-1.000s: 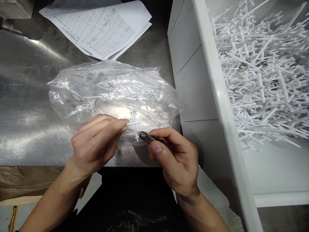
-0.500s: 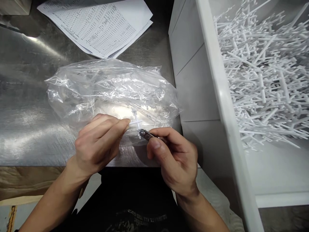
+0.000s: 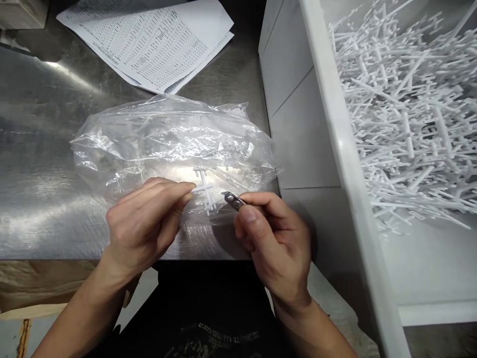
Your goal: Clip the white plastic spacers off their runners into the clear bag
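Pinched between the thumb and forefinger of my left hand point(image 3: 147, 223) is one arm of a white plastic sprue point(image 3: 204, 187), a cross-shaped piece with short stubs at its ends. My right hand point(image 3: 274, 238) is closed around a small metal nail clipper point(image 3: 234, 200), its jaws pointing left. A small gap separates the jaws from the sprue. Below both hands' fingertips lies a clear plastic bag point(image 3: 167, 129), crumpled on the metal table; small white bits show at its opening.
On the right, a white bin point(image 3: 346, 149) holds a heap of white plastic sprues point(image 3: 410, 119). Printed sheets point(image 3: 156, 44) lie at the back of the metal table point(image 3: 33, 149). A box-like object point(image 3: 22, 12) stands at the far left corner.
The clipper has come away from the sprue, as my right hand shifted slightly right. My left hand has drawn the sprue a little left, and its lower end now shows more clearly.
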Available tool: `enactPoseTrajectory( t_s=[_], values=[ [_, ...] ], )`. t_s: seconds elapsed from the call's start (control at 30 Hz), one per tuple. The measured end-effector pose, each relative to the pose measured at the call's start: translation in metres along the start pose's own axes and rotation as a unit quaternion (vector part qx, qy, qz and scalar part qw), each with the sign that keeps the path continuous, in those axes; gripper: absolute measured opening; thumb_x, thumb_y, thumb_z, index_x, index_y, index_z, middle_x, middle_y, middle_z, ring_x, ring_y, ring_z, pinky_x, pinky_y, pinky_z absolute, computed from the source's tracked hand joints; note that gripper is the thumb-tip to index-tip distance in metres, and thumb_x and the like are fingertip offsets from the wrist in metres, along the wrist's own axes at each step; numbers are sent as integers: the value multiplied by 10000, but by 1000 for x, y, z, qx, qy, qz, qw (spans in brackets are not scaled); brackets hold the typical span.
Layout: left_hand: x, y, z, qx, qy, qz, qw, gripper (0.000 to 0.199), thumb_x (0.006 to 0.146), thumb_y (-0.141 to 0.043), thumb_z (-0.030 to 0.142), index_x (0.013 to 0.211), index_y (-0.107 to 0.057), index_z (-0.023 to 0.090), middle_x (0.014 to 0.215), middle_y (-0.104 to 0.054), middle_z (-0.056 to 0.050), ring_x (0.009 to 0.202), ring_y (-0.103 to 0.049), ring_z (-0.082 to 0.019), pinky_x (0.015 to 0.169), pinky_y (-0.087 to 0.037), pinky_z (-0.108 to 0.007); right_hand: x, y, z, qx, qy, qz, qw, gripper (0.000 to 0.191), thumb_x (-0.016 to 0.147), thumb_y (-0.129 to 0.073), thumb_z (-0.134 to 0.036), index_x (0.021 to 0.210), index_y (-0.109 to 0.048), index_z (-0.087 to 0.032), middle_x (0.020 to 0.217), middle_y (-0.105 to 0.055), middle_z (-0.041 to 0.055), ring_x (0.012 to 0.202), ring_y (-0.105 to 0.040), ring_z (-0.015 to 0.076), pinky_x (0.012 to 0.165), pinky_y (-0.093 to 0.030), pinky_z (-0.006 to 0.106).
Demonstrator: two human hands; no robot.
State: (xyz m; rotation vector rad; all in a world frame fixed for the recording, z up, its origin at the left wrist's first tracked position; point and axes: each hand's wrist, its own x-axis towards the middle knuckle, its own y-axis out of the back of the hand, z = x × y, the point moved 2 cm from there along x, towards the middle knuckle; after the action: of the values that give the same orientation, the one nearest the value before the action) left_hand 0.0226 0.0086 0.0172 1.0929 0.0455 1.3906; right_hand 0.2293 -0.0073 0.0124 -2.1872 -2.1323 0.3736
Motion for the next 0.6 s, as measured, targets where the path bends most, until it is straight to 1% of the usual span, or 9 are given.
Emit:
enactPoseTrajectory(
  t_s=[0.17, 0.3, 0.43, 0.6],
  values=[
    [1, 1, 1, -22, -7, 12, 1000, 212, 1001, -771, 28, 1174, -777, 150, 936, -779, -32, 849, -753, -135, 820, -625, -264, 1, -2, -1, 3, -28, -31, 999, 65, 1034, -774, -264, 999, -744, -219, 630, -514, -86, 529, -413, 70, 472, -326, 184],
    [3, 0, 2, -21, -12, 11, 1000, 186, 999, -769, 24, 1144, -769, 139, 915, -767, -27, 844, -750, -131, 817, -627, -257, 0, -1, -1, -7, -23, -40, 999, 68, 1035, -772, -270, 1000, -742, -219, 629, -498, -88, 533, -413, 73, 475, -330, 188],
    [4, 0, 3, -16, -25, 7, 1000, 173, 1002, -757, 17, 1131, -758, 131, 908, -758, -26, 846, -744, -127, 822, -624, -252, -1, 1, 1, -35, -5, -47, 998, 71, 1060, -764, -284, 1029, -749, -222, 643, -524, -83, 545, -441, 75, 490, -352, 200],
    [4, -2, 2, -6, -35, 5, 999, 186, 993, -763, 5, 1138, -760, 121, 899, -759, -34, 833, -739, -131, 819, -618, -260, -2, 1, 5, -67, 48, -40, 996, 89, 1122, -705, -292, 1061, -742, -239, 696, -586, -75, 571, -486, 71, 538, -416, 215]
  ],
)
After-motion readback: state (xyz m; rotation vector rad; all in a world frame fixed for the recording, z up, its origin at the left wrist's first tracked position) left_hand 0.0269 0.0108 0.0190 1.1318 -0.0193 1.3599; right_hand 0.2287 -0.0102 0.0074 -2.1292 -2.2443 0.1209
